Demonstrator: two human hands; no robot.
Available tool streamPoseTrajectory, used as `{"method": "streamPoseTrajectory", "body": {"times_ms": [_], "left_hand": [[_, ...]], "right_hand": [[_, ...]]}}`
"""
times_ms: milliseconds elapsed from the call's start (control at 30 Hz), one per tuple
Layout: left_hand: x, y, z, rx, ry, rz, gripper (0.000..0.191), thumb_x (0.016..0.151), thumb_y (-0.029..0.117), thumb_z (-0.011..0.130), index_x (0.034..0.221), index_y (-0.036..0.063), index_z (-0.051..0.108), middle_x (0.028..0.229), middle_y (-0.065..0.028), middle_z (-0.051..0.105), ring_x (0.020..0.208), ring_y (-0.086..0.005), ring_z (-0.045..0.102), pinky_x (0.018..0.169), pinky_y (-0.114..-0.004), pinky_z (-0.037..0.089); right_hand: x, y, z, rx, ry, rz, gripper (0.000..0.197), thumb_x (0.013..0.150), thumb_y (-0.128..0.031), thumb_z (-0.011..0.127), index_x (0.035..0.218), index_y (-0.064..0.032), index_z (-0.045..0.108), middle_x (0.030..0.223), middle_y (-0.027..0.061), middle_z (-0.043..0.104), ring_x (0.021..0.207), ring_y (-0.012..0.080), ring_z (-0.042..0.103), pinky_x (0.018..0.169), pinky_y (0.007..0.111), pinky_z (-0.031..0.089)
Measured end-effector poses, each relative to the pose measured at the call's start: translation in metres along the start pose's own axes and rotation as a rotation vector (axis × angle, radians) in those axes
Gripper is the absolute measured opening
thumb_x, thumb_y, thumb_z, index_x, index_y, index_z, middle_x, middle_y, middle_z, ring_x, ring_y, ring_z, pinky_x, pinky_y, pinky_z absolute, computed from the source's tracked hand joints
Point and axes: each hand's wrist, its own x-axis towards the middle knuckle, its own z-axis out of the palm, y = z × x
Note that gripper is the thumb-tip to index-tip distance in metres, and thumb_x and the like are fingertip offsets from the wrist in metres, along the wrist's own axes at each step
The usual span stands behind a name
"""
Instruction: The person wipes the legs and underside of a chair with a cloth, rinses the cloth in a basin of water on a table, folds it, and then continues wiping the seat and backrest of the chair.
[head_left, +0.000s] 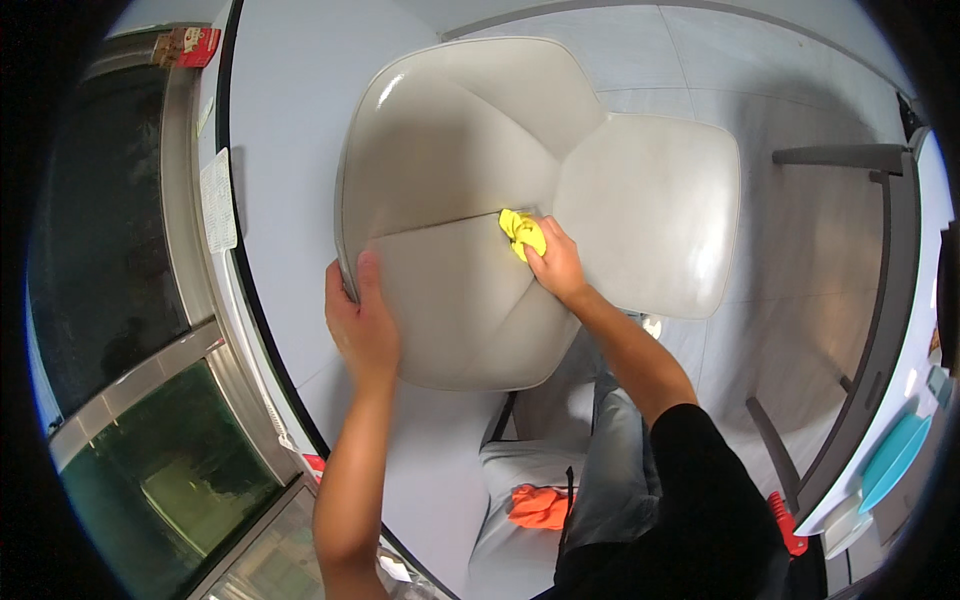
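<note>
A chair with a light beige, smooth padded shell (457, 300) lies before me, its wide backrest at the left and its smaller seat pad (645, 217) at the right. My left hand (365, 322) grips the backrest's left edge, thumb on the front face and fingers around the rim. In my right hand (551, 259) is a crumpled yellow cloth (523, 234), pressed on the seam near the middle of the shell. A dark line runs along that seam to the left of the cloth.
An orange cloth (538, 507) lies on a grey seat beside my leg. At the right stands a table with dark legs (840, 156), a turquoise bowl (896, 461) and a red-handled object (786, 525). Glass panes in metal frames (180, 195) line the left side.
</note>
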Motion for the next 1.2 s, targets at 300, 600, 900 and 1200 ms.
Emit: {"method": "streamPoseTrajectory", "body": {"times_ms": [300,600,900,1200], "left_hand": [[0.001,-0.003,0.0,0.031,-0.004,0.028,0.043,0.101,0.039,0.056,0.105,-0.0029,0.061,0.09,-0.0134,0.068,0.082,-0.0222,0.061,0.08,-0.035,0.048],[-0.004,0.004,-0.005,0.126,0.013,0.023,0.042,0.103,0.038,0.05,0.106,-0.0031,0.059,0.093,-0.0196,0.066,0.083,-0.0326,0.061,0.081,-0.04,0.048],[-0.003,-0.016,0.002,-0.137,0.115,0.076,0.043,0.106,0.036,0.042,0.111,-0.0027,0.059,0.101,-0.016,0.069,0.088,-0.0273,0.062,0.084,-0.038,0.048],[0.0,0.008,-0.005,0.07,-0.072,-0.051,0.051,0.084,0.031,0.079,0.116,-0.0023,0.057,0.106,-0.0173,0.067,0.096,-0.0266,0.064,0.088,-0.038,0.05]], "right_hand": [[0.028,0.075,0.017,-0.404,0.014,0.857,0.031,0.094,-0.028,0.054,0.124,-0.0174,0.054,0.122,0.0151,0.061,0.099,0.0401,0.065,0.084,0.05,0.052],[0.027,-0.091,0.011,0.088,0.1,0.306,0.035,0.088,-0.02,0.066,0.119,-0.0065,0.058,0.105,0.0221,0.067,0.1,0.0423,0.063,0.084,0.046,0.051],[0.087,-0.248,0.008,0.248,0.001,-0.357,0.044,0.076,-0.013,0.076,0.118,-0.0173,0.064,0.107,0.0107,0.065,0.091,0.0307,0.066,0.073,0.039,0.054],[0.101,-0.095,0.005,-0.132,0.255,-0.611,0.06,0.067,-0.01,0.078,0.125,-0.0191,0.068,0.102,0.0129,0.064,0.089,0.0295,0.064,0.071,0.04,0.055]]}}
